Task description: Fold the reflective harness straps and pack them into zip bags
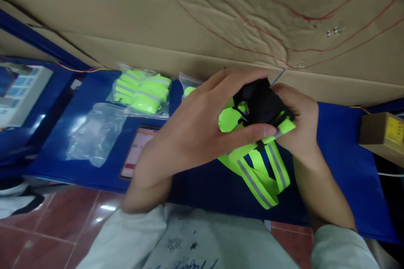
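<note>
In front of me both hands hold a neon-yellow reflective strap (255, 185) with grey stripes and a bunched black part (260, 101). My left hand (202, 122) curves around the black part from the left, its fingers over the top and its thumb along the lower edge. From the right, my right hand (299, 113) is closed on the same bundle, its fingertips largely hidden behind it. Loops of the strap hang below the hands over the blue table (202, 189). Part of the yellow material is hidden by my left hand.
A clear bag of folded yellow reflective straps (148, 92) lies at the left, near an empty clear bag (97, 134) and a phone (135, 153). Another bag (187, 80) is partly behind my left hand. A cardboard box (372, 134) stands right; a cardboard panel (126, 12) rises behind.
</note>
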`<state>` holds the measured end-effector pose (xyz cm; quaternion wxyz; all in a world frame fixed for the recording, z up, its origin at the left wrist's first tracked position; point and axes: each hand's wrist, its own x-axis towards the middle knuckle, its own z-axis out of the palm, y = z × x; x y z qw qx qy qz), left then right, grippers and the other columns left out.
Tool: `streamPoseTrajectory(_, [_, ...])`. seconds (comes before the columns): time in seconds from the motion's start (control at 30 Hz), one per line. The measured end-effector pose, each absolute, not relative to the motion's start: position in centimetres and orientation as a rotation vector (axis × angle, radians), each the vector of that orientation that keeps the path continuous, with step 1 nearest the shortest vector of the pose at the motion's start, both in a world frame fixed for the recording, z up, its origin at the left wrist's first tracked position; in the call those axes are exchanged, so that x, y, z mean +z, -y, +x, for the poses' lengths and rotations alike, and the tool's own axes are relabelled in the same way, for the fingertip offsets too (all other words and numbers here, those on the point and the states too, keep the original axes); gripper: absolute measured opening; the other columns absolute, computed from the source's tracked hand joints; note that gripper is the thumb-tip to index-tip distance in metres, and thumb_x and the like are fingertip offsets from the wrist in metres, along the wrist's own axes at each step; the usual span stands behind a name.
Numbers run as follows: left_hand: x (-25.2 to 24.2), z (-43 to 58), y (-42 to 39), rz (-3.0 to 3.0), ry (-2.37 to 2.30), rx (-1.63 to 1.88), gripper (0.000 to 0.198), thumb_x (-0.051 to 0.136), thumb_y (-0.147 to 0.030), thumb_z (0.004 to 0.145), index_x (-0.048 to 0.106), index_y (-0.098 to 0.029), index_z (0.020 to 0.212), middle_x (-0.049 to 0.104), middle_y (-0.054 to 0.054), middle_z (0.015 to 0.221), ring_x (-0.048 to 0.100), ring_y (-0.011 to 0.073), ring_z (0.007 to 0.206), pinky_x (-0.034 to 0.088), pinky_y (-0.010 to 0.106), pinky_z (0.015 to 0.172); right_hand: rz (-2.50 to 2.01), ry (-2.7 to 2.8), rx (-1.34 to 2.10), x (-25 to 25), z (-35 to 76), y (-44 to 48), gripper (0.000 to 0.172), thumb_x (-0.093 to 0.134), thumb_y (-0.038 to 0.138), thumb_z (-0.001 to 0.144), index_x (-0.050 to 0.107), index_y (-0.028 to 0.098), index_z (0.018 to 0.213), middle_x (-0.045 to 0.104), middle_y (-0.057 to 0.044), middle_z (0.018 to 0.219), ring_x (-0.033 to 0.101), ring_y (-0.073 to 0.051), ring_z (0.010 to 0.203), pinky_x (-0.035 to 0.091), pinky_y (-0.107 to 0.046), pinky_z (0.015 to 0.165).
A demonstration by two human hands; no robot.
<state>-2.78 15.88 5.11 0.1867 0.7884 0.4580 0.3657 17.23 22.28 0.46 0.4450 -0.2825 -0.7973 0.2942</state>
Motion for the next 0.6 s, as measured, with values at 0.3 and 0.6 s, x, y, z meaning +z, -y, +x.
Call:
streamPoseTrajectory(0.3, [4.1, -2.6, -16.3, 2.133, -1.186, 0.92, 0.107, 0.093, -0.039, 0.07, 0.037, -0.025, 0.159, 0.051, 0.005, 0.154, 0.041, 0.0314, 0.152, 0.04, 0.05, 0.125, -0.902, 1.968, 0.535, -0.4, 16.8, -21.3, 0.008, 0.063, 0.027, 0.093, 0.067, 0.021, 0.089, 0.059, 0.003, 0.071, 0.052, -0.011, 0.061, 0.044, -0.027, 0.062])
streamPoseTrajectory(0.6, [5.1, -3.8, -16.4, 2.31, -1.133, 0.914, 0.068, 0.066, -0.019, 0.093, 0.041, -0.028, 0.156, 0.048, 0.001, 0.158, 0.051, 0.0296, 0.144, 0.045, 0.052, 0.12, -0.835, 2.02, 0.681, 0.1, 17.6, -21.2, 0.022, 0.074, 0.042, 0.09, 0.065, 0.023, 0.095, 0.06, 0.004, 0.075, 0.053, -0.011, 0.063, 0.046, -0.025, 0.059])
